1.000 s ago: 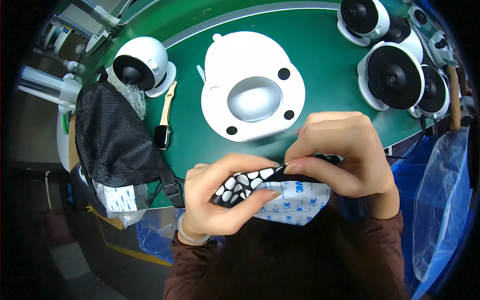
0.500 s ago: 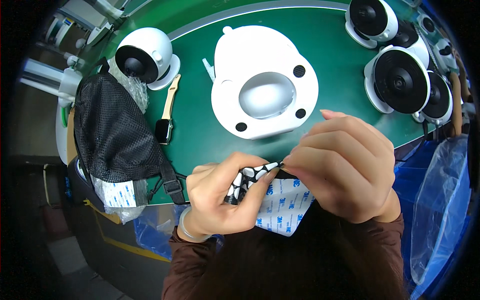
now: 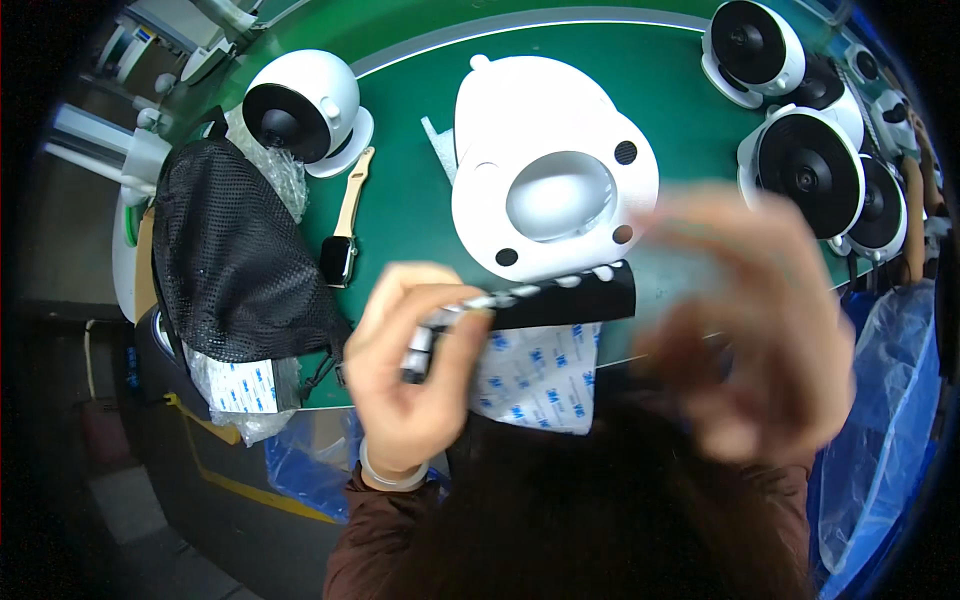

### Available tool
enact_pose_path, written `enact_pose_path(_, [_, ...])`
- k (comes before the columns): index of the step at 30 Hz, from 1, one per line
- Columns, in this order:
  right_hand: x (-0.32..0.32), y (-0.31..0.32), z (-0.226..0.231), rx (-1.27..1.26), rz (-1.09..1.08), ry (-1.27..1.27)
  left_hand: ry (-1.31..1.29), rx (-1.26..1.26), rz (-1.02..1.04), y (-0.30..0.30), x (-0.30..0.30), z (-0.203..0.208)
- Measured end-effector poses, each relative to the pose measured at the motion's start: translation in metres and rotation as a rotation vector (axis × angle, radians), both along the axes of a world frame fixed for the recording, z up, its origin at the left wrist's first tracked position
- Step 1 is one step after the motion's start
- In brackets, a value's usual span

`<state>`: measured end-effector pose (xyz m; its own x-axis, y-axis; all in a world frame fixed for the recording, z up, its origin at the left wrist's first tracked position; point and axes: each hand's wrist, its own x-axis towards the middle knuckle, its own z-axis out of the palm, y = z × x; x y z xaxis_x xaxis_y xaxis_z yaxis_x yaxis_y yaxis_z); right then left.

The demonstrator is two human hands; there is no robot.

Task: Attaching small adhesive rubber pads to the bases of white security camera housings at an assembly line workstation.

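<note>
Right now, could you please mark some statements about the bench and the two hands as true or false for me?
1. The left hand holds a folded black-and-white sheet. True.
2. Both hands appear in sharp focus. False: the right hand is blurred, and whether it holds anything cannot be told.
3. The watch lies between the mesh bag and the large white housing. True.
4. The mesh bag is bright red. False: it is black.
5. The watch strap is beige. True.
</note>
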<state>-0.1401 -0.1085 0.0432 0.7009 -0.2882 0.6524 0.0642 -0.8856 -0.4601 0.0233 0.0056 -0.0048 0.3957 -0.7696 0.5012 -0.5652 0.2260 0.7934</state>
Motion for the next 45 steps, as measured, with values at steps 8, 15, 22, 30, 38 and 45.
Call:
enact_pose_path(8, [0.054,-0.023,-0.005,0.103,-0.125,-0.090,0.087,0.000,-0.021,-0.018,-0.009,-0.001])
enact_pose_path(15, [0.057,-0.021,-0.006,0.045,-0.163,-0.093,-0.011,-0.034,-0.052,-0.023,-0.007,-0.001])
enact_pose_path(22, [0.056,-0.019,-0.005,0.063,-0.191,-0.052,-0.006,-0.072,-0.067,-0.024,-0.006,-0.006])
enact_pose_path(30, [0.063,-0.016,-0.002,-0.086,-0.203,-0.049,-0.023,-0.008,-0.051,-0.019,-0.005,-0.004])
enact_pose_path(38, [0.066,-0.038,0.025,0.236,0.099,0.407,-0.024,-0.026,-0.100,-0.022,0.001,-0.003])
enact_pose_path(45, [0.069,-0.134,0.050,0.537,-0.103,0.284,0.126,-0.110,-0.073,0.001,0.018,-0.010])
